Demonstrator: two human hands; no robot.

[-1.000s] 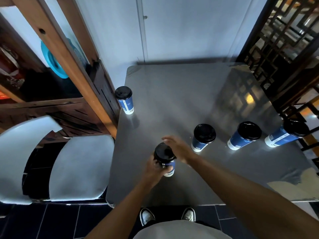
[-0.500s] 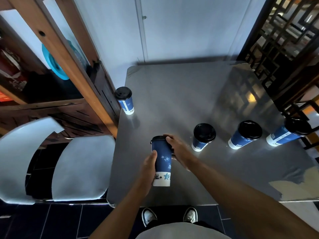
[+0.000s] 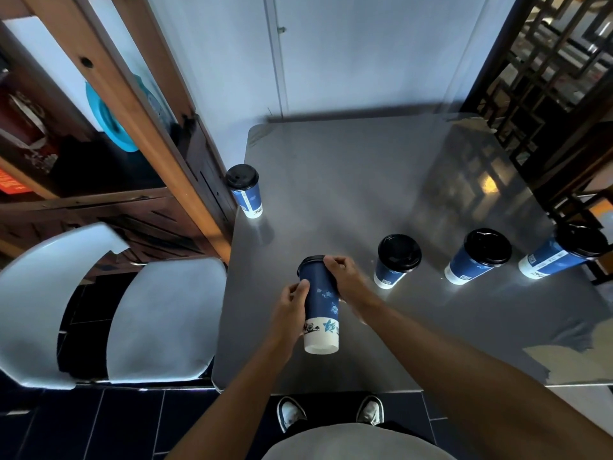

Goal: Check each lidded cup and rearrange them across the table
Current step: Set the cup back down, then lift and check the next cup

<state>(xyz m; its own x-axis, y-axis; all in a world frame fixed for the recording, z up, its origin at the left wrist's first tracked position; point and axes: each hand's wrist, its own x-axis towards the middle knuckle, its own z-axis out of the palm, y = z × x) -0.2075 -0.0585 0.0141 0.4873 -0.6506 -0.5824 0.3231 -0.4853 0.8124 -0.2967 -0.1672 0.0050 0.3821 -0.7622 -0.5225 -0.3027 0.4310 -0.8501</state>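
While both hands (image 3: pixel 320 295) grasp it, tapered blue paper cup (image 3: pixel 321 308) tilted, matte black lid (image 3: pixel 310 260), brushed grey table (image 3: pixel 381 180).

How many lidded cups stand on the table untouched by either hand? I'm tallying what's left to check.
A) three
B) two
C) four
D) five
C: one cup stands at the table's left edge and three form a row on the right, while the fifth cup is held tilted between the left hand and right hand.
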